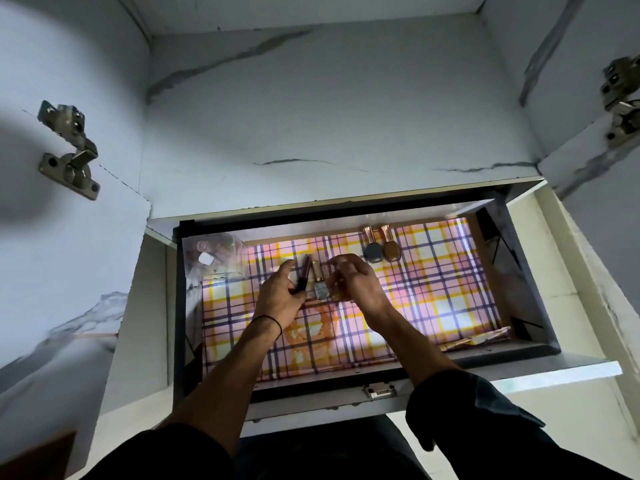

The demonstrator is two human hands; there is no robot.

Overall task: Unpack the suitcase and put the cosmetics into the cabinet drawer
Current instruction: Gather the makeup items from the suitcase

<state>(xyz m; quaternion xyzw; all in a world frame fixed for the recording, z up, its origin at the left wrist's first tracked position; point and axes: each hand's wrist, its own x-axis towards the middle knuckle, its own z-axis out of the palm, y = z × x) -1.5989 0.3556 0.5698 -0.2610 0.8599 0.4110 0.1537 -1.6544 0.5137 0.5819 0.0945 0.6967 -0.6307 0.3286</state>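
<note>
- Reaching into the open drawer (519,355), my left hand (280,296) grips a slim dark tube (304,275) in its fingers above the glossy plaid liner (433,289).
- Right hand (353,282): fingers curled beside a gold-capped glass bottle (320,285); I cannot tell whether they hold anything.
- A grey bottle (372,251) and a bronze bottle (390,250), both copper-capped, lie side by side near the far edge.
- A clear plastic box (211,252) sits in the far-left corner.

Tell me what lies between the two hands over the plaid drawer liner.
In the head view, a small gold-capped silvery bottle is between the left hand and right hand, beside the dark maroon tube that the left hand holds.
</note>
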